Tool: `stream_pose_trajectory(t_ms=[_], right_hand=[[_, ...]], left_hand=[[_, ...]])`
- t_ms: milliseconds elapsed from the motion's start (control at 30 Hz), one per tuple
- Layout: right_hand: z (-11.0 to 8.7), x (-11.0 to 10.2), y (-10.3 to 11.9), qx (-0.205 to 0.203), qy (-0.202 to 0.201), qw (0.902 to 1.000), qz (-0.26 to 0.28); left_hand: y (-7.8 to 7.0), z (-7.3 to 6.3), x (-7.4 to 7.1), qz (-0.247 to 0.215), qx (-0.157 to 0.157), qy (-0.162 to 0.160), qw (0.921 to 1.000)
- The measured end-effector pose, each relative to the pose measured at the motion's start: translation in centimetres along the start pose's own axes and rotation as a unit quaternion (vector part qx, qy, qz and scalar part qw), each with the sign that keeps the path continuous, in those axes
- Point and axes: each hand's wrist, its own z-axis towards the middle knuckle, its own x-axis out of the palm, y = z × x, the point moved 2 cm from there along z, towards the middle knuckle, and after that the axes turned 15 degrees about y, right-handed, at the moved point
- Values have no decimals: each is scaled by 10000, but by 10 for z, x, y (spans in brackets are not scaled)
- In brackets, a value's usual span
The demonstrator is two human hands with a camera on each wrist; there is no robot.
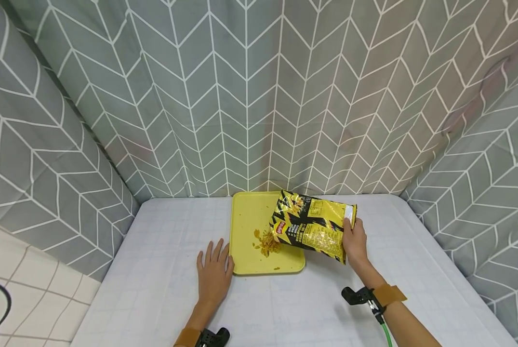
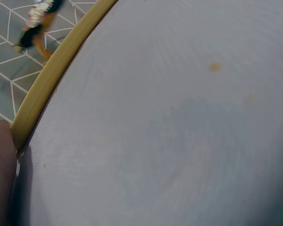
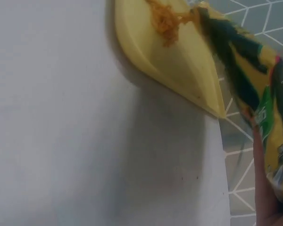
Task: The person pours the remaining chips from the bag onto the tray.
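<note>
A yellow and black snack bag [image 1: 312,224] is tilted over the right part of a yellow tray [image 1: 250,209]. My right hand [image 1: 355,243] grips the bag's right end, thumb on the near face. A small heap of orange-brown snack pieces [image 1: 267,243] lies on the tray by the bag's lower left end. In the right wrist view, snack pieces [image 3: 164,21] reach from the bag's mouth to the tray. My left hand [image 1: 215,274] rests with spread, straight fingers on the table left of the tray, its thumb at the tray's edge.
A white cloth covers the table [image 1: 176,226]. Grey curtains [image 1: 259,96] with white chevron lines hang behind it and on both sides. A wrist camera [image 1: 356,295] with a green cable is strapped to the right forearm. White tiles [image 1: 29,284] show at lower left.
</note>
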Motion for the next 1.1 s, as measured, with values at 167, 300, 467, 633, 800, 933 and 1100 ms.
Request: stream_pose_trajectory(t_ms=[167, 300, 467, 633, 800, 933, 1100], right_hand=[[1, 2, -2, -21, -42, 10000, -54], [1, 4, -3, -11, -66, 9998, -163], [0, 4, -5, 103, 38, 9999, 120], [1, 3, -7, 114, -71, 9999, -29], [0, 3, -6, 150, -55, 9998, 78], [0, 3, -6, 231, 6, 9995, 225], [0, 3, -5, 297, -32, 9995, 67]], left_hand=[[0, 0, 1, 19, -19, 12, 10000], [0, 0, 2, 45, -14, 22, 10000], [0, 0, 2, 40, -1, 10, 10000], [1, 0, 3, 89, 7, -10, 10000], [1, 0, 2, 100, -7, 10, 9999], [1, 1, 1, 100, -28, 32, 9999], [1, 1, 0, 36, -26, 44, 10000]])
